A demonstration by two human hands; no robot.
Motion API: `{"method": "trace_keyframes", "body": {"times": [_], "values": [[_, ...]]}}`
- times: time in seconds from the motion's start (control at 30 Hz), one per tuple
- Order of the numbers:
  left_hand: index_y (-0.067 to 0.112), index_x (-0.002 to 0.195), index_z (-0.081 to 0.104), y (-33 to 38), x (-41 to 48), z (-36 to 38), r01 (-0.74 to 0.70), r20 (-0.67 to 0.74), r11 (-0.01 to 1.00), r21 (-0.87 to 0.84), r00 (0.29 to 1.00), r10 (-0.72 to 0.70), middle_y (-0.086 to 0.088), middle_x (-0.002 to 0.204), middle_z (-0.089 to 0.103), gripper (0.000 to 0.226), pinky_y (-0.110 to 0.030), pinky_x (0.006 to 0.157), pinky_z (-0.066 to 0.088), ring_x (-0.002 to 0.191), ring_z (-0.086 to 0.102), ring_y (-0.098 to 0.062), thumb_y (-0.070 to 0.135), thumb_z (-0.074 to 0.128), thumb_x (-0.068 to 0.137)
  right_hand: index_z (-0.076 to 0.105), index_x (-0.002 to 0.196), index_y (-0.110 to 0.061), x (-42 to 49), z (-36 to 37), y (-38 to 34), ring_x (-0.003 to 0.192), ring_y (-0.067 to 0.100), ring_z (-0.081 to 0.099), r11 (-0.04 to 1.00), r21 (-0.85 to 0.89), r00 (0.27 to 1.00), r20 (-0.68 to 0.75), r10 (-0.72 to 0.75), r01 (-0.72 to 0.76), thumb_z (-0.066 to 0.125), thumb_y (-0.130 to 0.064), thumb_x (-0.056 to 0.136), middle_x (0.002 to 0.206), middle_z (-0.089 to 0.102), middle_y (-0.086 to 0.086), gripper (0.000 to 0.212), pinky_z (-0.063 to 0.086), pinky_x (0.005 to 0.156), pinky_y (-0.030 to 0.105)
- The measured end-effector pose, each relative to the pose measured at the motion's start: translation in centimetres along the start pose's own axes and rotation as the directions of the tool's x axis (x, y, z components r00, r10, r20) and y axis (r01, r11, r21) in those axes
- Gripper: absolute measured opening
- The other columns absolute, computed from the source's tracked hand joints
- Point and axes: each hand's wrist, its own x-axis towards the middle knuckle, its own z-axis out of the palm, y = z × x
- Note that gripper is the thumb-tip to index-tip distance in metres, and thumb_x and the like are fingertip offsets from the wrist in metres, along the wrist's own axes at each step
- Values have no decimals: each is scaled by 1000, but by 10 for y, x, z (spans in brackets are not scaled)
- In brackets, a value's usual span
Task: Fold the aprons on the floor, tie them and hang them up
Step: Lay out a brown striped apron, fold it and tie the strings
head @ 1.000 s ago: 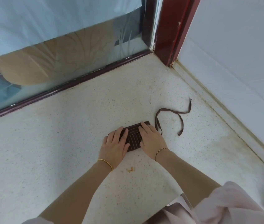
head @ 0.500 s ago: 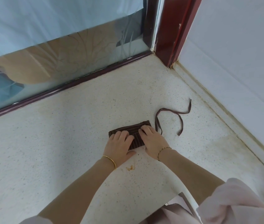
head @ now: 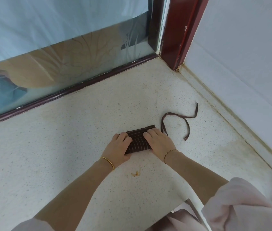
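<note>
Glass door [head: 82, 55], red frame [head: 180, 30], orange stain [head: 135, 173]

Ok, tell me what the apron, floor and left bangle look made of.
The apron looks like woven cloth, matte dark brown with thin pale stripes, folding softly. The floor is probably terrazzo or speckled stone: pale, dark flecks, dull, stained. The bangle seems gold-coloured metal, thin and shiny.
</note>
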Motion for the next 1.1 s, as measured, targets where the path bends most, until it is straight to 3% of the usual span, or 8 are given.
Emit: {"method": "trace_keyframes", "body": {"times": [0.13, 0.2, 0.33, 0.47, 0.57, 0.7, 0.93, 1.1], "values": [[11, 100, 65, -5, -6, -2, -44, -56, 999, -15, 997, 44, -4, 101, 60, 33, -30, 75, 53, 82, 58, -22, 31, 52, 77, 66, 87, -12, 2, -1, 4, 82, 24, 61, 999, -36, 1000, -31, 4, -6, 78, -1, 56, 84, 64, 3, 34, 54, 62, 34], [11, 104, 66, -9, -6, -2, -7, -63, 999, -36, 998, 5, -4, 104, 61, 31, -32, 78, 54, 85, 60, -22, 29, 56, 81, 68, 82, -12, 4, -3, 8, 76, 24, 61, 1000, -13, 999, -37, -3, 2, 79, -3, 59, 77, 64, 2, 27, 54, 61, 35], [14, 120, 60, -11, -4, -11, 120, 27, 984, -135, 993, -117, -3, 116, 56, 34, -27, 86, 43, 98, 56, -22, 29, 59, 90, 57, 114, -8, 8, -24, 10, 101, 26, 54, 999, 48, 995, 100, -10, 6, 51, -20, 94, 105, 61, 7, 24, 45, 84, 35], [17, 116, 57, -15, 2, -23, 243, 143, 941, -237, 966, -213, 3, 101, 54, 29, -21, 77, 36, 92, 52, -12, 35, 51, 94, 46, 119, -10, 16, -39, 13, 89, 24, 57, 997, 78, 972, 237, 2, -21, 43, -32, 99, 103, 61, 9, 30, 45, 78, 33], [16, 107, 57, -18, 8, -26, 305, 183, 916, -260, 947, -264, 2, 93, 55, 25, -24, 72, 40, 86, 54, -15, 36, 51, 94, 43, 119, -10, 21, -45, 17, 81, 23, 57, 989, 135, 953, 302, 15, -58, 44, -31, 99, 98, 61, 10, 29, 47, 75, 32], [15, 103, 54, -19, 11, -27, 368, 217, 890, -267, 923, -317, 1, 87, 56, 24, -25, 69, 43, 80, 55, -16, 37, 49, 95, 50, 123, -10, 32, -52, 20, 96, 28, 54, 980, 175, 933, 361, 21, -90, 50, -29, 96, 119, 43, 6, 32, 43, 84, 32], [15, 104, 47, -16, 11, -24, 432, 232, 835, -342, 900, -370, -3, 91, 52, 16, -27, 68, 47, 73, 52, -14, 28, 38, 100, 54, 117, -7, 61, -60, 14, 88, 17, 43, 984, 92, 875, 476, 92, -154, 59, -25, 91, 99, 45, 3, 33, 35, 74, 27], [16, 116, 40, -17, 15, -22, 503, 250, 720, -477, 864, -438, -5, 105, 41, 21, -17, 56, 46, 71, 50, -11, 23, 45, 98, 48, 117, -5, 75, -57, 1, 87, 24, 53, 955, 29, 846, 472, 247, -295, 71, -22, 82, 105, 52, 9, 44, 51, 78, 34]]}}
